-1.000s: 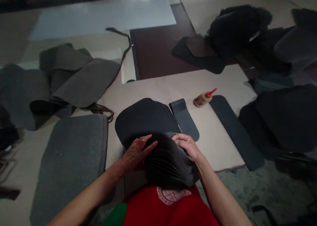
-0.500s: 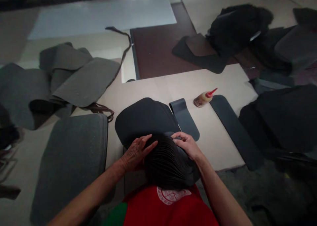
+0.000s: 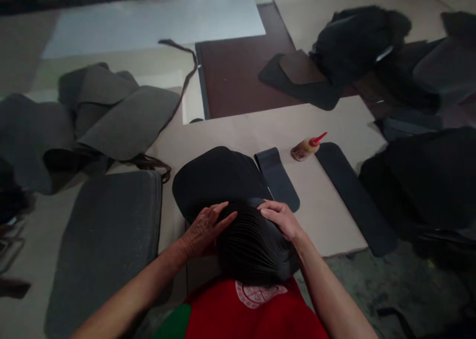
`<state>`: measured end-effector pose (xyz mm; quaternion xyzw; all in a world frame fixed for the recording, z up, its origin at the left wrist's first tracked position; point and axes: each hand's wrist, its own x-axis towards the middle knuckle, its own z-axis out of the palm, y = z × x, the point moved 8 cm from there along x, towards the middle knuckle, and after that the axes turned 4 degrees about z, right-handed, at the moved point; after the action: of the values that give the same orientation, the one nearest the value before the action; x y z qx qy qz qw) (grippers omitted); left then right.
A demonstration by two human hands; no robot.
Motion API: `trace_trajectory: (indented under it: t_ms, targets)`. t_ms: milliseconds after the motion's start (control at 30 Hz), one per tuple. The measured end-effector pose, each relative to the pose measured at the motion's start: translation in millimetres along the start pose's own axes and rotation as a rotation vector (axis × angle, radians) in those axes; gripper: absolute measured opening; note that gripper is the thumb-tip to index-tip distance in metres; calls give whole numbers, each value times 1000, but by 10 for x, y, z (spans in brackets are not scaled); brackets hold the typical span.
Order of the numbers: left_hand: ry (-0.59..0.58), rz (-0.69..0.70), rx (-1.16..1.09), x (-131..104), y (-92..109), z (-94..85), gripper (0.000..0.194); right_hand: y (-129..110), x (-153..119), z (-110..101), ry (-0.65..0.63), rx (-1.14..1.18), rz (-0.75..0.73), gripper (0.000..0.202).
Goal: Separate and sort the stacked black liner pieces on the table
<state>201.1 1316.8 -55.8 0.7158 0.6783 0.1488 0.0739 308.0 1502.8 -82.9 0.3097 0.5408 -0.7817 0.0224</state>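
A thick stack of thin black sheets is bent into an arch in front of my body, its fanned edges facing me. My left hand grips its left side, with thumb and fingers laid over the top edge. On the other side, my right hand holds the stack's upper right edge, fingertips bent over the sheets. Just beyond lies a pile of black rounded pieces on the pale board. To its right is a folded black strip.
A glue bottle with a red nozzle stands behind a long black strip. Grey rounded panels are stacked at left, below loose grey pieces. Dark piles occupy the right; a brown sheet lies farther back.
My right fingers have shifted slightly on the upper right edge of the stack. The left hand and the surrounding things look the same.
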Motion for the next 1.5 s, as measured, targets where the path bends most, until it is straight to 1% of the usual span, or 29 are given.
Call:
trace_trajectory:
  t_ms: [167,233,333,400,500,567,633,700,833,1000,1133,1200,1267,1400,1500]
  targets:
    - [8,3,-8,-18,-10,18,103,29,26,8,-1,3,11,30]
    - [12,-1,-8,-23,-18,24,101,59,33,-5,10,-5,24,26]
    - [18,1,-8,-20,-21,22,100,53,32,-91,113,-88,-8,21]
    - [19,6,-3,-17,-16,16,101,17,24,-108,139,-140,-46,17]
    - [2,4,-3,-20,-12,20,102,-12,11,-31,47,-132,-52,10]
    - [-10,3,-6,-23,-8,21,104,-2,-1,9,-5,-79,-18,13]
    - [-4,2,-3,-20,-4,9,104,26,-7,24,-31,-26,27,21]
    - [12,4,2,-13,2,-6,102,30,-2,6,-19,-23,23,26]
    - [17,7,9,-5,8,0,100,17,27,-44,26,-83,-42,24]
    - [-2,6,6,-13,2,10,103,83,46,-47,25,-96,-31,22]
    - [-7,9,5,1,8,-7,105,77,36,-96,111,-161,-55,22]
    - [-1,11,10,11,15,-18,105,58,31,-76,96,-185,-62,15]
    - [4,17,14,16,24,-26,105,40,22,-41,50,-187,-55,11]
    - [-26,11,5,6,18,-3,104,28,2,-15,-15,-151,-20,18]
    - [-26,9,7,-6,10,2,103,25,6,-25,-19,-132,-29,26]
